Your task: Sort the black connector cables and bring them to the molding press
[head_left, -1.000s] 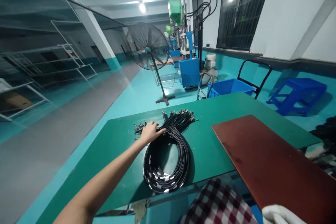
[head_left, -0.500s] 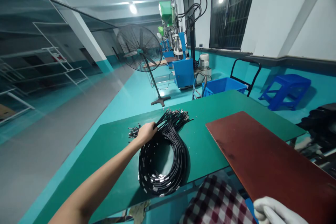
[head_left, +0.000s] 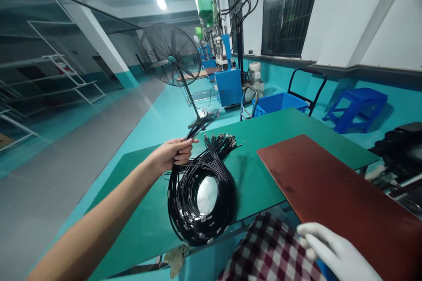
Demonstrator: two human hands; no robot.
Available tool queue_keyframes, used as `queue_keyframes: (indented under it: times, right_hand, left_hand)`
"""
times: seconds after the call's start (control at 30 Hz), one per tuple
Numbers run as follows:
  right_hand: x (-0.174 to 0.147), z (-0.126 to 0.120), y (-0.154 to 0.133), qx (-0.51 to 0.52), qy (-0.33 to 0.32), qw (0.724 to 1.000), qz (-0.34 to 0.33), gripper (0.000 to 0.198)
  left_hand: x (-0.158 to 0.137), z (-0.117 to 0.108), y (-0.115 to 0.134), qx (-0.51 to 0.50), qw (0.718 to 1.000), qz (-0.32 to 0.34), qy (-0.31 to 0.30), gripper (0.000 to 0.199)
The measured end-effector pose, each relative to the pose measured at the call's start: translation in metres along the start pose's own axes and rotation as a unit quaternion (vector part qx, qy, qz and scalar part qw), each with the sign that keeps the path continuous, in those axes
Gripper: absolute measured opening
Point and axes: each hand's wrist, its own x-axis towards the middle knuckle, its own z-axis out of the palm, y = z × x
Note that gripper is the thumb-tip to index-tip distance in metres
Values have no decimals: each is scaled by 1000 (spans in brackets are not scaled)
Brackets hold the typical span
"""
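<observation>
Beyond the green tabletop's far edge, saw a fan, a blue machine and a crate; past its right edge, a stool. Held black strands in the bare left hand, with fingers wrapped tightly round them, over the tabletop's left part. Found the coil just below, at the near edge. Saw the gloved right hand by the brown board's near end; could not tell its grip.
</observation>
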Motion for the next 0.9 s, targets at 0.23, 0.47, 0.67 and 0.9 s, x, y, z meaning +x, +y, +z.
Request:
queue_keyframes:
  times: [0.23,0.47,0.67,0.9]
  right_hand:
    - [39,80,-61,209,-183,955,106,78]
    - [90,134,-99,498,-181,826,193,41]
    - [99,100,-136,556,-102,825,9,15]
    - [18,16,-102,486,77,859,-143,36]
  left_hand:
    - [-58,69,68,-126,984,125,-3,25]
    - [-73,73,60,-169,973,151,54,31]
    - [-64,57,40,-144,982,125,16,18]
    - [0,99,13,-156,972,106,-144,10]
